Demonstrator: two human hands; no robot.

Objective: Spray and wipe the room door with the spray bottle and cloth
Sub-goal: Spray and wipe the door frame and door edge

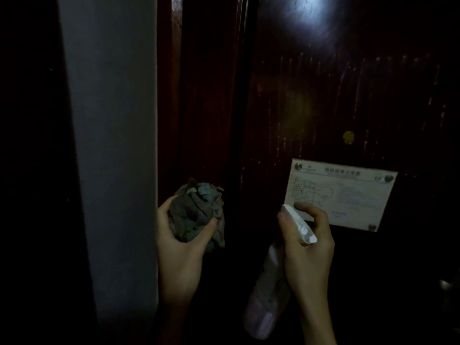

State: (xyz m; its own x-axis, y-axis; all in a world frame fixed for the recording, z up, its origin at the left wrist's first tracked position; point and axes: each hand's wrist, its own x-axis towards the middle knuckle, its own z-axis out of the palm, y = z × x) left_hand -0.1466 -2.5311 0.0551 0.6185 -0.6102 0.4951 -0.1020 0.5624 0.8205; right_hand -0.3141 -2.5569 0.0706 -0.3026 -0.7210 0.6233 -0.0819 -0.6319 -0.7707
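A dark red-brown wooden door (336,100) fills the right of the dim view, streaked with wet runs and a bright light glare near its top. My left hand (179,250) grips a crumpled grey-blue cloth (196,210), held up near the door frame and apart from the door's surface. My right hand (308,247) is wrapped around the white head of a pale spray bottle (266,295), one finger over the trigger, nozzle (290,210) aimed toward the door. The bottle's body hangs below my hand.
A white printed floor-plan card (348,195) is stuck to the door just behind my right hand. A small yellow spot (348,137) sits above it. A grey wall edge (112,145) stands at left, beside the dark frame (239,95).
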